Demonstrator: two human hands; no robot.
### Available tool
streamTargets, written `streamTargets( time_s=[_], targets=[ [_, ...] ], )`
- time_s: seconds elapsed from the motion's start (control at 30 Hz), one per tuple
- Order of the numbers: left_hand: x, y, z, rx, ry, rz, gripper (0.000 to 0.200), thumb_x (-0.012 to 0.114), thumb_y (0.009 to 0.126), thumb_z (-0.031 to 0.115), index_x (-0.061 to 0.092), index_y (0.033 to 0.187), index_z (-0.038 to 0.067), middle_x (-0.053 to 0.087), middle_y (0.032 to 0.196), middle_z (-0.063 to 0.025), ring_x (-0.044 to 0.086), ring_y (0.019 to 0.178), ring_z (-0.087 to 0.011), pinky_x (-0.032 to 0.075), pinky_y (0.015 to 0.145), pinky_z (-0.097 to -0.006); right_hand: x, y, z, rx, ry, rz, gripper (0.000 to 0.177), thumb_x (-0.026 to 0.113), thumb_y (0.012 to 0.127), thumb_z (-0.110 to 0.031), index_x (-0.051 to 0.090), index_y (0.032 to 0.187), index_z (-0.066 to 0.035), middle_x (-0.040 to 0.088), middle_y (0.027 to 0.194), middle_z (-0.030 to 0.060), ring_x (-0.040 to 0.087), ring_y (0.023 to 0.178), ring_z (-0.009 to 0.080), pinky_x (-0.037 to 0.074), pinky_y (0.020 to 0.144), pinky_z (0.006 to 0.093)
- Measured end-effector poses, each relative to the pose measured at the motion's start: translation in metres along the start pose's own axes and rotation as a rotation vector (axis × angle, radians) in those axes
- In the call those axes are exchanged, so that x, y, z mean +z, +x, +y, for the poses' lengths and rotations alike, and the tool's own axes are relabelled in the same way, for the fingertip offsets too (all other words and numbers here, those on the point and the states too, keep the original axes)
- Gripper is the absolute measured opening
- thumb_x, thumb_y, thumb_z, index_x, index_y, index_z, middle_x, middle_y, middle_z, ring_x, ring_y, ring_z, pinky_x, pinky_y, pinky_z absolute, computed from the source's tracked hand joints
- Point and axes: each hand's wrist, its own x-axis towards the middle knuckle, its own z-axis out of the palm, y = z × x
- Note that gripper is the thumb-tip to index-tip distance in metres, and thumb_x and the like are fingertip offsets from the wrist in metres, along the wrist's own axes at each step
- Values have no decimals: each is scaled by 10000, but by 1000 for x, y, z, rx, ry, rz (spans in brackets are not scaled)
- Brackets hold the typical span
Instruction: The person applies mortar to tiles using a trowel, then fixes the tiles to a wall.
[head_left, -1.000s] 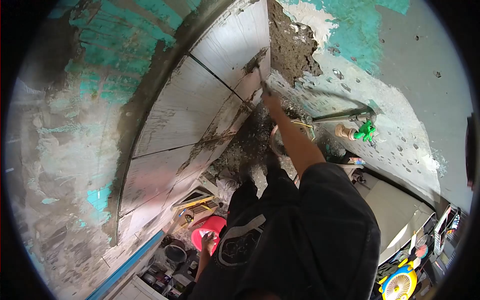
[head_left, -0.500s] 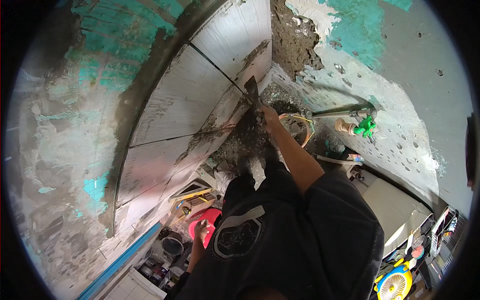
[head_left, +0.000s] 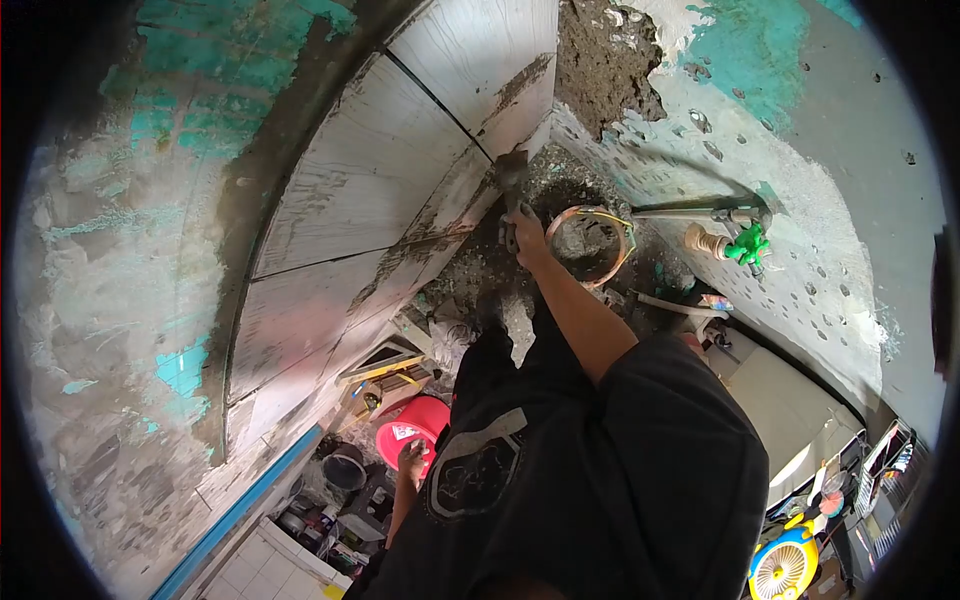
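My right hand (head_left: 527, 238) clenched round scraper (head_left: 512, 170), 12 o'clock; left hand (head_left: 411, 461) 7 o'clock at red basin (head_left: 425, 410), can't tell finger state

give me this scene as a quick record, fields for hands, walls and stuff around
right hand: grips a flat-bladed tool
left hand: at the red tub, grip unclear
tiled wall: pale, with dark smears
other wall: pitted, green-handled valve on it
lower left: dark bucket
lower right: yellow-and-blue fan
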Motion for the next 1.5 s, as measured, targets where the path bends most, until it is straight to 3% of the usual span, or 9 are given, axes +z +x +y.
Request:
streamTargets(
  time_s=[0.03, 0.23, 0.37, 0.6, 0.73, 1.07, 1.3, 1.4, 1.5],
  targets=[
    [-1, -3, 10, -77, -291, -11, 432, 534, 838, 301, 445, 1152, 18, 575, 1010, -88, 590, 858, -185, 466, 535, -279, 1, 8, -1, -64, 53, 35, 158, 557, 794, -123, 441, 881, -60, 477, 620, 43, 456, 447, 146, 368, 401, 295],
    [30, -41, 106, 54, 413, 83, 405, 542, 836, 294, 466, 1147, 47, 565, 1017, -114, 592, 864, -202, 482, 537, -290, 29, 104, -17, -393, 83, 254, 195, 642, 718, -49, 472, 813, -47, 503, 654, 39, 506, 501, 171, 386, 420, 306],
    [-22, 7, 14, 634, 517, -12, 398, 538, 838, 298, 469, 1147, 57, 560, 1030, -110, 594, 854, -209, 477, 535, -298, 78, 105, -48, -360, 38, 505, 195, 670, 677, -33, 503, 771, 4, 539, 674, 73, 519, 529, 182, 390, 457, 321],
    [1, -47, 71, -82, 117, 114, 486, 570, 818, 325, 438, 1164, 10, 555, 1030, -116, 581, 890, -214, 475, 570, -299, 61, 159, -25, -440, 127, 463, 234, 652, 668, 14, 472, 817, 26, 543, 709, 118, 528, 498, 212, 373, 396, 330],
    [-15, -18, 10, -165, -178, 88, 489, 572, 817, 322, 439, 1165, 5, 562, 1005, -128, 584, 881, -214, 480, 567, -294, 73, 141, -43, -425, 154, 474, 222, 631, 671, 44, 449, 798, 30, 538, 667, 136, 515, 456, 213, 350, 359, 321],
    [7, -56, 71, -20, 211, 137, 507, 568, 816, 341, 444, 1164, -6, 567, 995, -133, 593, 853, -215, 489, 566, -301, 64, 152, -39, -477, 18, 491, 230, 610, 671, 71, 428, 805, 32, 530, 660, 140, 540, 487, 212, 391, 363, 302],
    [-1, -35, 8, 5, -145, 67, 534, 564, 813, 371, 439, 1169, -6, 580, 967, -153, 592, 821, -214, 474, 566, -291, 11, 147, -14, -287, 95, 492, 108, 607, 736, -61, 528, 740, 12, 549, 658, 110, 532, 508, 186, 393, 404, 321],
    [-9, -26, -8, -79, -193, 20, 543, 566, 809, 379, 436, 1166, -10, 576, 972, -159, 590, 801, -210, 464, 559, -282, -21, 125, -2, -393, -702, 825, 223, 620, 735, -131, 464, 778, 22, 551, 687, 153, 540, 511, 210, 406, 416, 340],
    [8, -47, 27, 0, -108, 59, 537, 570, 806, 377, 440, 1154, -11, 571, 978, -156, 585, 820, -212, 458, 553, -274, -20, 73, -16, 27, -231, 388, 254, 537, 800, -230, 498, 794, 21, 528, 661, 122, 520, 536, 199, 399, 470, 369]
  ],
)
